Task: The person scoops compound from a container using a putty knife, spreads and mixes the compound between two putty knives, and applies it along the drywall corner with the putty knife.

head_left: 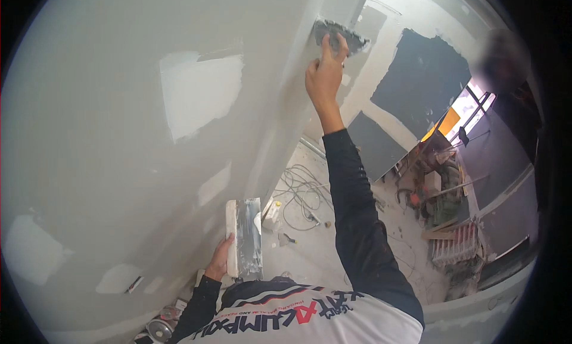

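My right hand (326,76) is raised high and grips a wide drywall taping knife (337,35). Its blade, edged with white compound, lies against the upper wall close to the corner. Down by my waist, my left hand (221,256) holds a long plasterer's trowel (249,237) with a pale wooden edge and a metal face smeared with compound. The grey wall (119,129) beside me carries white patches, among them a large patch (202,91) left of my right arm.
Coiled cable (304,189) lies on the floor, near a small yellow-and-white container (271,214) and a putty knife (287,239). Tools and debris (438,189) are piled at right, by a ribbed radiator-like piece (456,246). A blurred figure (500,61) appears at upper right.
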Available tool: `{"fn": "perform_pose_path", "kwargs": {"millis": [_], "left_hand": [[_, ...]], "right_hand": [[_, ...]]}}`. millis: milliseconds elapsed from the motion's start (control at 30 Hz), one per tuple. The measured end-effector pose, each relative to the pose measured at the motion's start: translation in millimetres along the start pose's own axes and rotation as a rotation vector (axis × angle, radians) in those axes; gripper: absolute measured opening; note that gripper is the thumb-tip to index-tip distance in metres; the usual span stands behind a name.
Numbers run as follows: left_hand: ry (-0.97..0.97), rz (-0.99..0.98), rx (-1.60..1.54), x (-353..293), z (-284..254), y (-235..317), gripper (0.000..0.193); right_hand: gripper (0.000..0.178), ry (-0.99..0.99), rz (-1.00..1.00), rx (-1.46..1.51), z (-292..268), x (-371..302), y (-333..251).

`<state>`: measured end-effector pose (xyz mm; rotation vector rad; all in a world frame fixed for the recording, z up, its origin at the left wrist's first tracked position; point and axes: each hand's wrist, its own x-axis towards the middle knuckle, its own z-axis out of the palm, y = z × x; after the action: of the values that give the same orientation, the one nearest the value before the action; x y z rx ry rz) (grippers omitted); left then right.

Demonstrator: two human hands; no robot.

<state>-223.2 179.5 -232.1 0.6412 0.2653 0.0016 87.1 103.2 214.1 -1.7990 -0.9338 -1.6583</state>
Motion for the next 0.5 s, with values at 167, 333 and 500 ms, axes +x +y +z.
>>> {"fn": "perform_pose_path", "kwargs": {"millis": [167,333,500], "left_hand": [[0.053,-0.006,-0.007,8.5,-8.3,-3.0,0.036],[0.029,-0.103,-0.05,8.5,-10.8,-1.7,0.037],[0.044,-0.14,-0.032,7.8,-12.9,-3.2,0.043]], "right_hand": [[0.066,-0.152,0.076,0.009,-1.2,-58.1,-3.0],[0.07,-0.282,0.219,0.085,8.7,-126.0,-5.4],[0.072,-0.354,0.277,0.101,25.0,-183.6,-2.4]]}}
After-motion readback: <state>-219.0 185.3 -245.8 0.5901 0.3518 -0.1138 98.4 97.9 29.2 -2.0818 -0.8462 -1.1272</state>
